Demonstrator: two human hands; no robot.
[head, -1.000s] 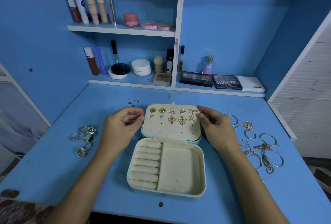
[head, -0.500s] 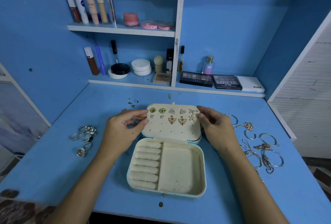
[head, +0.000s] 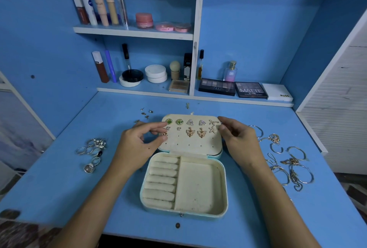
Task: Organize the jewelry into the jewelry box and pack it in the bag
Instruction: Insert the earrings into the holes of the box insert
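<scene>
A cream jewelry box [head: 199,188] lies open on the blue table, its lid [head: 193,144] folded back flat and studded with several earrings. My left hand [head: 139,144] pinches a small gold earring [head: 164,134] against the lid's left edge. My right hand [head: 237,138] holds the lid's right edge with curled fingers. Ring rolls [head: 162,182] fill the box's left half; the right compartment holds nothing.
Several silver rings [head: 92,151] lie left of the box. Bangles, hoops and chains [head: 289,164] lie to its right. Small loose studs [head: 146,112] sit behind the lid. Shelves at the back carry cosmetics and palettes [head: 250,89]. No bag is in view.
My left hand has moved right from beside the lid onto its left edge, bringing the small earring to the panel. My right hand has stayed on the lid.
</scene>
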